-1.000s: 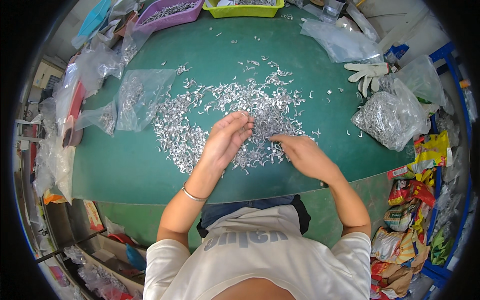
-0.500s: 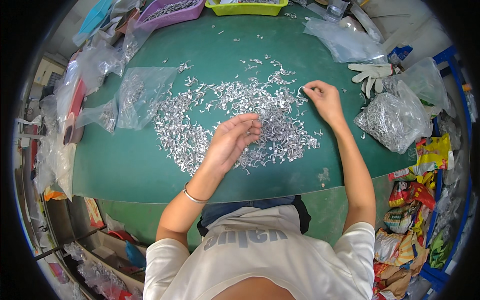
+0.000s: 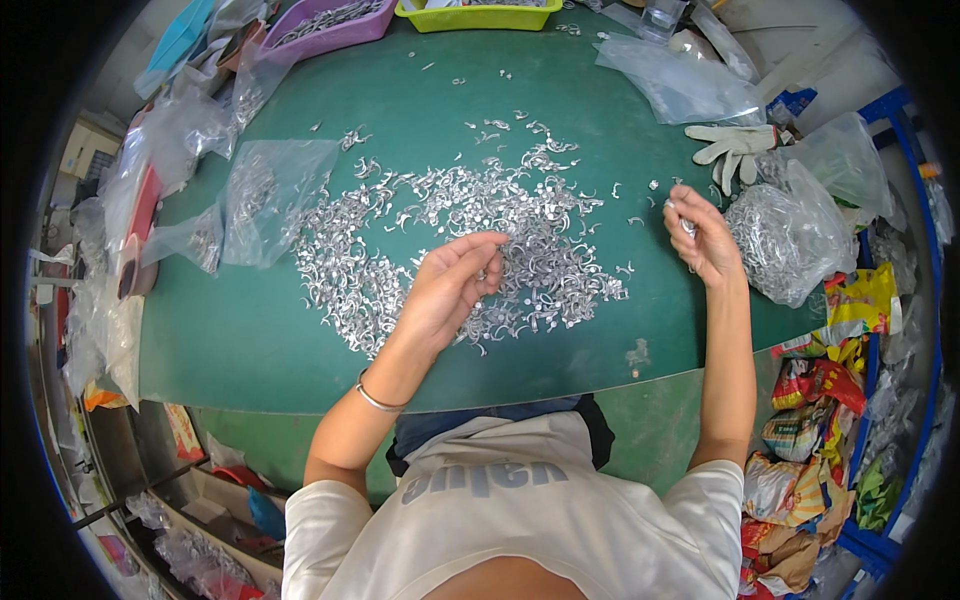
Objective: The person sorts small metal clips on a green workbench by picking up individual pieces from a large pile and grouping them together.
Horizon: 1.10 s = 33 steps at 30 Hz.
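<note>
Metal pieces (image 3: pixel 548 255) lie spread over a green table (image 3: pixel 230 330), apparently for easy reach; the left hand (image 3: pixel 448 285) pinches above them, its contents impossible to tell, while the right hand (image 3: pixel 705 238) curls around a few. A clear bag (image 3: pixel 812 205) and purple basket (image 3: pixel 340 38) hold more silvery parts (image 3: pixel 336 19).

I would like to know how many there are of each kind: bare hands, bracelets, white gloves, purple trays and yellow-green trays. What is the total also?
Bare hands: 2, the left hand and the right hand
Bracelet: 1
White glove: 1
Purple tray: 1
Yellow-green tray: 1
Total: 6
</note>
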{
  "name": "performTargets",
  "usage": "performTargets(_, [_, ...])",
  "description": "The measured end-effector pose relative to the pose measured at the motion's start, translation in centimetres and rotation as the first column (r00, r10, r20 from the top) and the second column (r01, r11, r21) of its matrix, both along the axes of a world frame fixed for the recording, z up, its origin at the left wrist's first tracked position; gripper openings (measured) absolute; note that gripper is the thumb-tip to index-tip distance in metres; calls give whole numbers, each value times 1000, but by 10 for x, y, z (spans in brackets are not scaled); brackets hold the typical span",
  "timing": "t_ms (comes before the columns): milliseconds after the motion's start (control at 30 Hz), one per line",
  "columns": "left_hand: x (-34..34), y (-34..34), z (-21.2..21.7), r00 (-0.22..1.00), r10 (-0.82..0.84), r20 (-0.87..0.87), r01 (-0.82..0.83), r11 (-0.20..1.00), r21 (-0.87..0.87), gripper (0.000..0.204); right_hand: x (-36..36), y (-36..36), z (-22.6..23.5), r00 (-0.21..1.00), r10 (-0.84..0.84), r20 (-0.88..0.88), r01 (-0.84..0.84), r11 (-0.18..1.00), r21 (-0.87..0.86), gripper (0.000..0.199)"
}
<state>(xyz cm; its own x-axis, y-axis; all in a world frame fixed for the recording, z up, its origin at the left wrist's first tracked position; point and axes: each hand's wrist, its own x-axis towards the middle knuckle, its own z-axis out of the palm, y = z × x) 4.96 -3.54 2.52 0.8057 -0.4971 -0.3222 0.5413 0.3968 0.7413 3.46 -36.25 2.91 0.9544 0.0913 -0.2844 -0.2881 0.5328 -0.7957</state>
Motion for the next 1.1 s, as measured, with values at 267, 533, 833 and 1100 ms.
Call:
performTargets(267, [2,3,0,996,-49,-80,48,999,-12,23,21,-18,-35,938,-209,276,344,485,-804,25])
performTargets(533, [-2,3,9,995,35,-90,-27,996,90,26,31,7,-35,935,-125,333,347,113,-931,19])
performTargets(833, [-8,-3,8,997,-72,-18,73,995,73,23,-9,68,20,997,70,-13,-71,989,-132,18])
performTargets(1100, [-18,-30,27,989,-149,19,148,988,39,24,-34,124,33,981,149,126,-80,898,-433,17])
